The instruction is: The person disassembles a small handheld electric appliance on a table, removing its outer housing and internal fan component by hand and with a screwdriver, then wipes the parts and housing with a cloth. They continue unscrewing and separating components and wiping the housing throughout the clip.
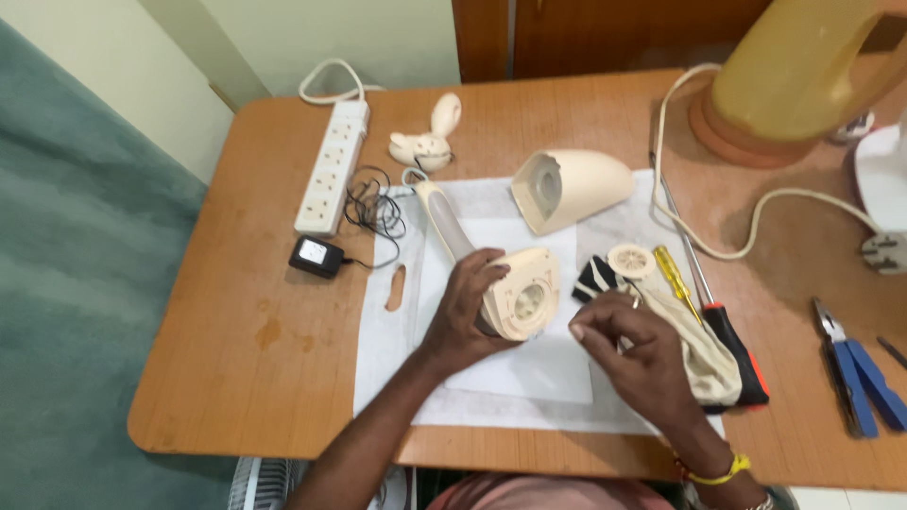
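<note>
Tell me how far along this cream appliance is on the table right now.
Done: the cream housing shell lies apart on the white sheet, and a round slotted disc sits loose beside it. In hand: the left hand grips the cream body, round opening toward the right hand, which pinches something too small to identify. Left: shell and disc remain separate; the yellow screwdriver lies unused.
</note>
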Demonstrator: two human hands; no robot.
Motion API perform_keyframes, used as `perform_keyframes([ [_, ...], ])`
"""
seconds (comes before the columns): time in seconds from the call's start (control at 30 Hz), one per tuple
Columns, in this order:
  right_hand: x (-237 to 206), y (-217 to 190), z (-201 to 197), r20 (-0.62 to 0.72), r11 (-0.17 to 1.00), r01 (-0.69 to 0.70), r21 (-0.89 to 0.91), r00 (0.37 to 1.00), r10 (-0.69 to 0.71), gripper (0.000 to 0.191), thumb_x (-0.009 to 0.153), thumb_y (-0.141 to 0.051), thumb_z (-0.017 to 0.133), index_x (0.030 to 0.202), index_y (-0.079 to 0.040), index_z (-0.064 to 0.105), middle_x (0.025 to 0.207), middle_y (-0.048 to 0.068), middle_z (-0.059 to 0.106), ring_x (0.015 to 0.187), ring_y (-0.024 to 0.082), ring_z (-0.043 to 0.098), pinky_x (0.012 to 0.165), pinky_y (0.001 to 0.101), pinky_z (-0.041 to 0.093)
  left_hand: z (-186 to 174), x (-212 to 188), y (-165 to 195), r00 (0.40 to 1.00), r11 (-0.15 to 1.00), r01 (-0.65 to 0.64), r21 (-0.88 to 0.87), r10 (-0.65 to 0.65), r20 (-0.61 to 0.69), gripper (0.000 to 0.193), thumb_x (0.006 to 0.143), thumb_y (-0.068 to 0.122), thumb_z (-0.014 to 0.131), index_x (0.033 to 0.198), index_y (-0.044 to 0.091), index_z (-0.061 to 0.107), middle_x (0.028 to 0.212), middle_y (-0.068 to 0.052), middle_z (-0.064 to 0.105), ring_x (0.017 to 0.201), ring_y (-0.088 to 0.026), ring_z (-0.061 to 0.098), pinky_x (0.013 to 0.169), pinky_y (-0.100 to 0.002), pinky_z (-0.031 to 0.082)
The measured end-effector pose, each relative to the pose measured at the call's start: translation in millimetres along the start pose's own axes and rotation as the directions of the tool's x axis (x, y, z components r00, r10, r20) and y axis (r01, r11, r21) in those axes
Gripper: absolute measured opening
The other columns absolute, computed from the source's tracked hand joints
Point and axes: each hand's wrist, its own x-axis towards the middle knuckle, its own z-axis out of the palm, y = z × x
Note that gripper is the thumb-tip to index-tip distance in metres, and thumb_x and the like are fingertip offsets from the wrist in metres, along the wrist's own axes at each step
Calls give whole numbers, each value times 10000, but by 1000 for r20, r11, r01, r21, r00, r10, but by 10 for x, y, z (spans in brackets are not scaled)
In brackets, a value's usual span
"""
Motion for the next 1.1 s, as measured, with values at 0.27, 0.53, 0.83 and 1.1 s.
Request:
perform_keyframes([
  [0.27, 109, -96, 125, -21, 990, 19, -139, 1000, -23, 102, 870, -81, 768, 966, -49, 760, 923, 17, 714, 692, 76, 621, 547, 245, 501, 20, -18, 14, 1000, 998, 15, -56, -16, -25, 1042, 606, 131, 1008, 1453, 174, 403, 1526, -169, 428, 1445, -381, 464, 1173, -480, 486],
  [0.53, 248, -216, 343, -29, 863, 271, -426, 949, -313, 216, 826, -105, 826, 1039, -102, 790, 891, 39, 707, 708, 135, 667, 595, 281, 517, 26, -38, -5, 1000, 999, 26, -46, -26, -4, 1037, 615, 122, 999, 1458, 176, 396, 1542, -175, 415, 1448, -378, 462, 1169, -477, 498],
  [0.83, 239, -110, 457, -86, 890, 208, -406, 961, -264, 206, 802, -93, 837, 1002, -111, 789, 867, 25, 702, 612, 144, 630, 543, 292, 496, 30, -33, -6, 1000, 998, 27, -55, -27, -1, 1033, 610, 125, 1002, 1447, 192, 401, 1528, -164, 420, 1455, -377, 451, 1184, -484, 475],
  [1.1, 280, -80, 485, -61, 743, 333, -581, 892, -448, 164, 780, -75, 825, 925, -101, 753, 932, 18, 729, 724, 217, 689, 610, 332, 529, 28, -26, 1, 1000, 999, 7, -41, -7, -4, 1027, 645, 156, 1011, 1461, 188, 389, 1531, -162, 412, 1456, -372, 446, 1186, -483, 478],
])
